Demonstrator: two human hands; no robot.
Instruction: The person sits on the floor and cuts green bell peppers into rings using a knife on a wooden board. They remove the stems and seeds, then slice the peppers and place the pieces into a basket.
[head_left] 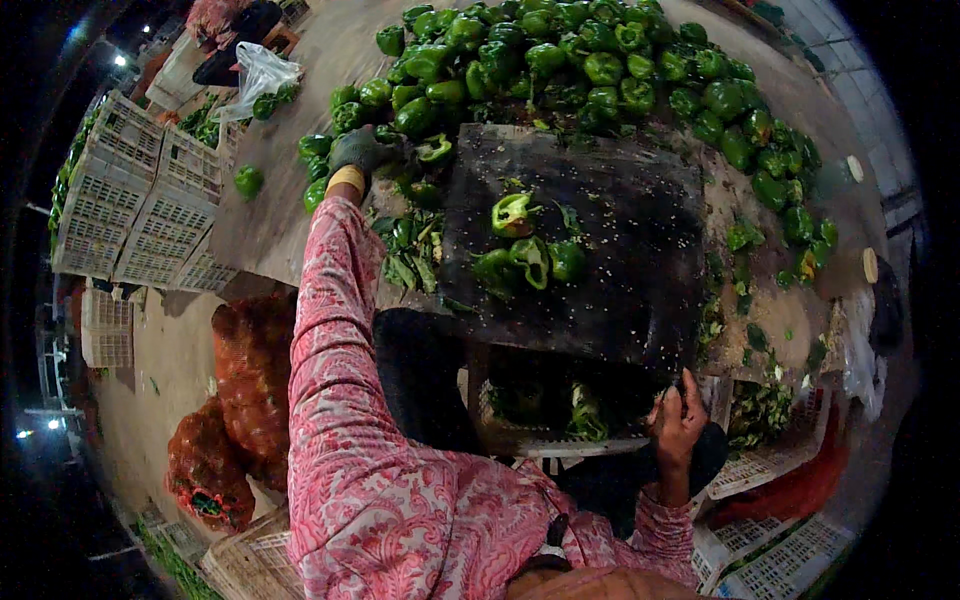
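Observation:
My left hand (360, 152), in a dark grey glove with a yellow cuff, reaches to the left end of a heap of green bell peppers (545, 60). Its fingers are curled downward; whatever they grip is hidden. A cut pepper (435, 149) lies just right of it. My bare right hand (680, 418) is at the near right edge of a dark board (620, 250), fingers partly bent around something too small to make out. On the board, strewn with pale seeds, lie an opened pepper (512, 215), a hollow cut piece (532, 260) and other green pieces.
White plastic crates (135, 190) stand at the left, above red mesh sacks (250, 375). Beneath the board is a crate (560, 447) with green scraps. Another crate (760, 420) of trimmings stands at the right. A person (235, 35) is at the far left, near a clear bag (262, 80).

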